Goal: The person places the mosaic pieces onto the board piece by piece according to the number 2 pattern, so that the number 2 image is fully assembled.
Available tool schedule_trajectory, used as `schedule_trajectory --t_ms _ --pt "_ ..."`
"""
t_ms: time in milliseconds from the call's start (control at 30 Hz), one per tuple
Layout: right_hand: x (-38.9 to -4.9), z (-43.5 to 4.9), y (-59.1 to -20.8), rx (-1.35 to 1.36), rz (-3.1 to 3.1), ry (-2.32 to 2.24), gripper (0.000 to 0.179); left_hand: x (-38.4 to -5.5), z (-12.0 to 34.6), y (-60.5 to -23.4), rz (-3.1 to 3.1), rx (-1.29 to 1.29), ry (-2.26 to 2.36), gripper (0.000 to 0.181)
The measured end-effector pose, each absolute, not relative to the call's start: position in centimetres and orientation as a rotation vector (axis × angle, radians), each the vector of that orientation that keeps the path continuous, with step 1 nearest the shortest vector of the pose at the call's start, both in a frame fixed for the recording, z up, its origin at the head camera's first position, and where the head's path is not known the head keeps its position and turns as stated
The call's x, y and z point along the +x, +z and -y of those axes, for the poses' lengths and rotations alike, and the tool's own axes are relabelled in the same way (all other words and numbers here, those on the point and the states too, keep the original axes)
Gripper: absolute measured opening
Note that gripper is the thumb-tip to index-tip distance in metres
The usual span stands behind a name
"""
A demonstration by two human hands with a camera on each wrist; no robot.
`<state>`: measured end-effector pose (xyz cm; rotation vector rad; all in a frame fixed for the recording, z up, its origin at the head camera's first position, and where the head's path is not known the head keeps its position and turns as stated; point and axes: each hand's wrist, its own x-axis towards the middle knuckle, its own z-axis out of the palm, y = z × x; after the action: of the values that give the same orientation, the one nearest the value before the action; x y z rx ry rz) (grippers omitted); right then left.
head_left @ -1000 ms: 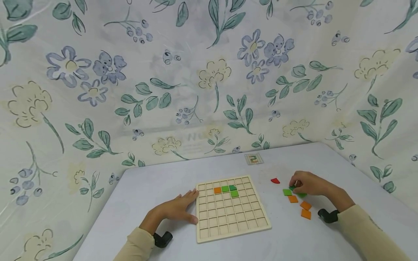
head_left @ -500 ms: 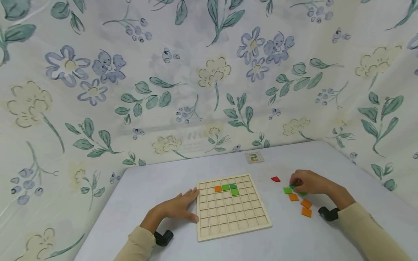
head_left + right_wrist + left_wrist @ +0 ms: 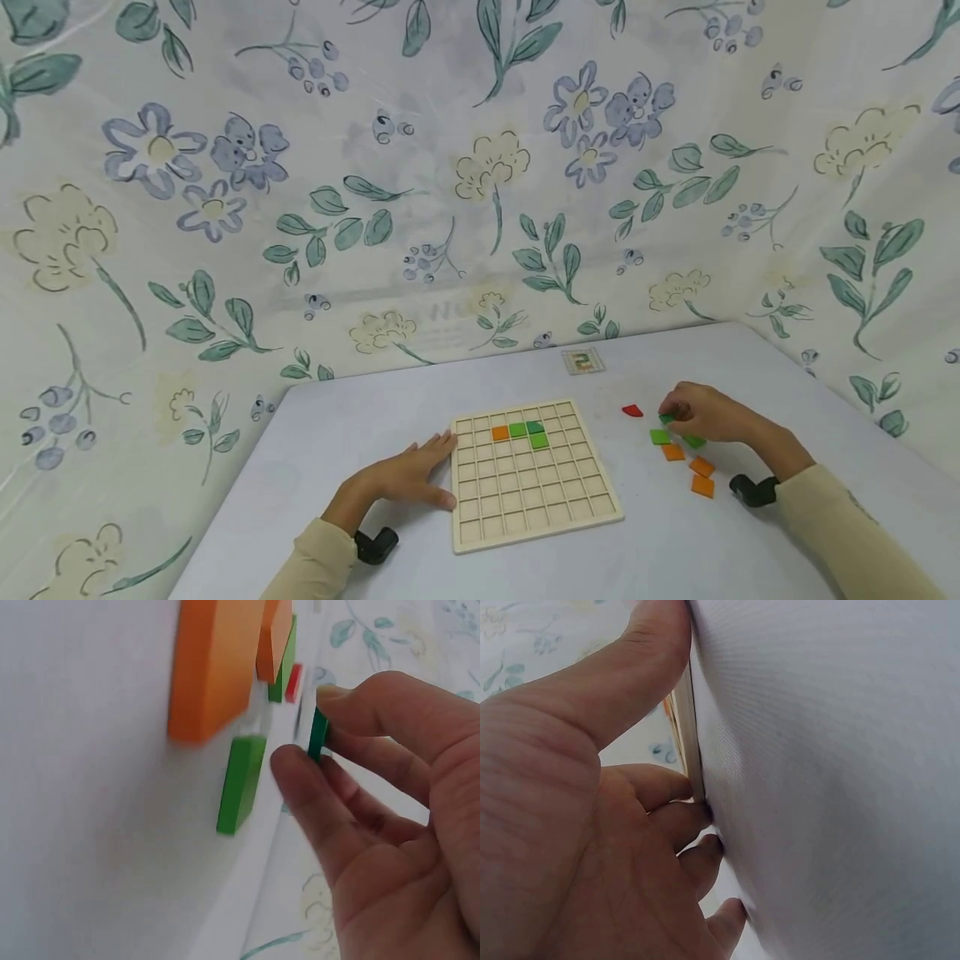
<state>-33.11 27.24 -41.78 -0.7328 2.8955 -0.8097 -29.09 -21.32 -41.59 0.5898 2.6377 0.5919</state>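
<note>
A pale wooden grid board (image 3: 517, 496) lies on the table; in its upper rows sit an orange square tile (image 3: 500, 433), two light green tiles (image 3: 539, 440) and a dark green tile (image 3: 535, 427) with one rounded corner. My left hand (image 3: 408, 477) rests at the board's left edge, fingers spread and thumb against the side. On the right, my right hand (image 3: 705, 412) pinches a dark green tile (image 3: 319, 733) between thumb and fingers, above the loose pieces. Under and beside that hand lie light green tiles (image 3: 660, 437) and several orange tiles (image 3: 702, 486).
A red rounded piece (image 3: 632, 411) lies between the board and the right hand. Near the table's back edge is a small pattern card (image 3: 582, 361) with a gridded picture. A floral cloth (image 3: 420, 250) hangs behind the white table (image 3: 375, 417).
My right hand has lifted slightly up and back from the loose tiles, with the dark green tile in its fingers. The left hand stays at the board's edge.
</note>
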Motion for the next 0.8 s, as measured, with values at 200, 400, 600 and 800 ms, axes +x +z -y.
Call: schedule_trajectory --t_ms 200,400,600,800 --pt "-33.1 -26.5 -41.8 -0.854 -2.892 -0.875 0.015 -29.2 21.2 -41.6 -2.629 0.596 0.596 0.111" --pt "-33.6 -25.4 -41.7 -0.975 -2.888 -0.910 0.018 -29.3 21.1 -41.5 -2.629 0.603 0.595 0.111" --pt "-33.8 -24.0 -41.8 -1.130 -2.788 -0.990 0.016 -29.3 21.1 -41.4 -2.639 0.605 0.597 0.111" --pt "-34.0 -22.5 -41.7 -1.218 -2.757 -0.997 0.014 -29.4 21.1 -41.6 -2.634 0.610 0.599 0.111"
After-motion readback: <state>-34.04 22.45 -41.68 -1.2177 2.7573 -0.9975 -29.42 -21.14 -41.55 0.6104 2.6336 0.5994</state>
